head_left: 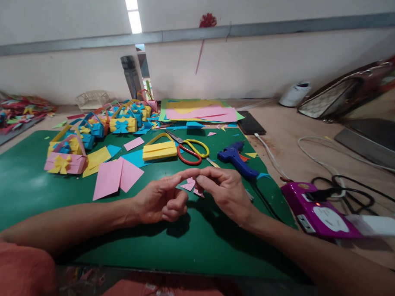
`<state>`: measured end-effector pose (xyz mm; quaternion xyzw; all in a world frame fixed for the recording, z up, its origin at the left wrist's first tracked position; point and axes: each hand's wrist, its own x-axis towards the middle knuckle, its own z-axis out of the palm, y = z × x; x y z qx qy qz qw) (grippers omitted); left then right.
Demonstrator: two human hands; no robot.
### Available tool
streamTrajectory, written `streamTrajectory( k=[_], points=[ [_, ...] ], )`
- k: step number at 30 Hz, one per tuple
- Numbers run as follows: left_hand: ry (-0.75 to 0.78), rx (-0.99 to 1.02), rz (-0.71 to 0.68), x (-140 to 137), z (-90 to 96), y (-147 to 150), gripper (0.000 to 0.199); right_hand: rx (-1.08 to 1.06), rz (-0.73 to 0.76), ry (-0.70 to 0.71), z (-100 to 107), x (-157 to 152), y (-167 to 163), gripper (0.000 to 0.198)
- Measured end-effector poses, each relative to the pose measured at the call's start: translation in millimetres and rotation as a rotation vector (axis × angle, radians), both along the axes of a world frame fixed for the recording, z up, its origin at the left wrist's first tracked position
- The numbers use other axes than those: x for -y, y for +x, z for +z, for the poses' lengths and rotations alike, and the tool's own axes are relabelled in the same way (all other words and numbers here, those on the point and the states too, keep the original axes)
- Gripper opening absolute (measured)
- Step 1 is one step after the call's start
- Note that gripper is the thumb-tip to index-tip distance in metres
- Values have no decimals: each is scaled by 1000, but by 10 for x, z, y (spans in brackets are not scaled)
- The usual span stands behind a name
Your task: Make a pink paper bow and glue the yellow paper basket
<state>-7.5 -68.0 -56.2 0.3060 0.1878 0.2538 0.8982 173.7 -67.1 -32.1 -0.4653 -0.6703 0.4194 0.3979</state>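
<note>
Over the green mat, my left hand (pixel 160 200) points its index finger to the right, the other fingers loosely curled, with nothing visible in it. At that fingertip my right hand (pixel 226 192) closes in a pinch; whatever is between its fingers is hidden. Small pink paper pieces (pixel 189 185) lie just behind the hands. Beyond them are a yellow paper basket (pixel 160 151) with a handle and scissors (pixel 187 152) with red and yellow grips. A blue glue gun (pixel 237 160) rests behind my right hand. Pink paper sheets (pixel 108 178) lie left of my hands.
Several finished paper baskets (pixel 65 160) with bows crowd the mat's left back. Stacked coloured paper (pixel 202 111) and a phone (pixel 252 123) lie at the back. A purple power strip (pixel 321 210) with cables stands right. The green mat (pixel 123 244) extends in front of me.
</note>
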Motion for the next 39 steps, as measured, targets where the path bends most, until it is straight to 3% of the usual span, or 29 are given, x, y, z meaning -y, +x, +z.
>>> streamTrajectory(
  k=[3, 8, 11, 19, 23, 27, 29, 32, 34, 35, 37, 39],
  points=[
    [-5, 5, -18, -1, 16, -5, 41, 47, -6, 59, -15, -6, 26, 19],
    [-34, 57, -31, -26, 25, -14, 29, 193, 5, 392, -65, -28, 66, 18],
    [-33, 61, -9, -44, 22, -14, 23, 231, 52, 480, -98, -27, 69, 19],
    [-38, 49, 43, -35, 40, 14, 20, 203, 127, 465, -117, 23, 42, 20],
    [-21, 16, 60, -19, 50, 26, 25, 180, 80, 454, -94, 25, 25, 19],
    [113, -111, 77, -10, 9, 35, 43, 273, -14, 472, -8, -21, 67, 25],
    [226, -214, 144, -39, -14, 26, 49, 330, -88, 502, 98, -97, 165, 31],
    [477, -441, 351, -164, -2, -29, 53, 450, -282, 567, 308, -247, 395, 33],
    [707, -601, 539, -304, 39, -106, 51, 777, -518, 588, 416, -326, 539, 24],
    [816, -697, 621, -389, 64, -159, 49, 957, -563, 538, 442, -351, 589, 19],
    [982, -837, 850, -577, 109, -291, 43, 1267, -576, 393, 422, -372, 637, 29],
    [1015, -897, 950, -774, 131, -447, 27, 1416, -500, 277, 320, -371, 629, 34]
  ],
)
